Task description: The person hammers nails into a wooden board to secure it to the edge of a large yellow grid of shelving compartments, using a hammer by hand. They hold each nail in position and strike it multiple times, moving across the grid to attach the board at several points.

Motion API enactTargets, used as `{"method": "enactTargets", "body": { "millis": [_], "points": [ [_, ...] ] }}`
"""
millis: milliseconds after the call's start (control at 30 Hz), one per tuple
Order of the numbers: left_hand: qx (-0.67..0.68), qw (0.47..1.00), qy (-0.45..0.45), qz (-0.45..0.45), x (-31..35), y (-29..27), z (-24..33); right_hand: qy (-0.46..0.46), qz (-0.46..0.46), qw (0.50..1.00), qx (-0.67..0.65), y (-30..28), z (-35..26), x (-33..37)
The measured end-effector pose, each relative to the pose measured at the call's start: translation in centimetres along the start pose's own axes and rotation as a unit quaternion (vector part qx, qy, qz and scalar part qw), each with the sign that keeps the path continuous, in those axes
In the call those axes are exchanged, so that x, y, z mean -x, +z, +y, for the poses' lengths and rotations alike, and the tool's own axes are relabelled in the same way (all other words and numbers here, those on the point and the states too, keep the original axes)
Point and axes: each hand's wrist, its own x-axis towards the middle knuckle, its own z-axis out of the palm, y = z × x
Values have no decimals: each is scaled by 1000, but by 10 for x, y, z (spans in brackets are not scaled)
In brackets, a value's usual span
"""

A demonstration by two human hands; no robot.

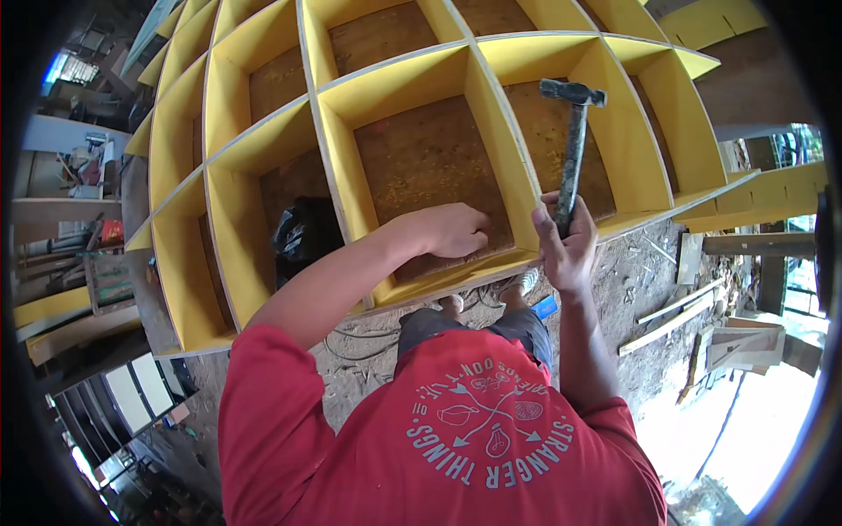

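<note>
A large yellow grid of crossing panels (393,88) over a brown wooden surface fills the space in front of me. My left hand (458,230) reaches into one of the near compartments, its fingers curled together low beside the front panel. Whatever they may hold is hidden. My right hand (570,245) grips a hammer (574,149) by the lower end of its worn handle, head pointing up and away. The thumb of that hand rests against the near end of a yellow divider (500,131).
A black plastic bag (307,232) sits in the compartment left of my left hand. On the dirt floor lie wooden strips (671,317), cables (360,344) and a small blue object (545,307) near my feet. Cluttered shelves (70,210) stand at the left.
</note>
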Motion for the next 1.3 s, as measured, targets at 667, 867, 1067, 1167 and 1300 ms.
{"method": "enactTargets", "body": {
  "millis": [667, 867, 1067, 1167, 1300],
  "points": [
    [-180, 983, -4, 42, -48, 81, -122, -80, -66, 992, -71, -21, 11, -3],
    [37, 892, -96, 439, 1, 1, 32, 0, -231, 945, -233, -130, 11, 3],
    [140, 773, -34, 618, -29, 38, 187, -2, -183, 983, -31, -326, 51, 18],
    [167, 791, 3, 589, -109, 54, 250, 28, -42, 991, 126, -408, 75, 14],
    [105, 839, 103, 524, -246, 57, 317, 18, 72, 964, 256, -502, 75, -12]
  ]
}}
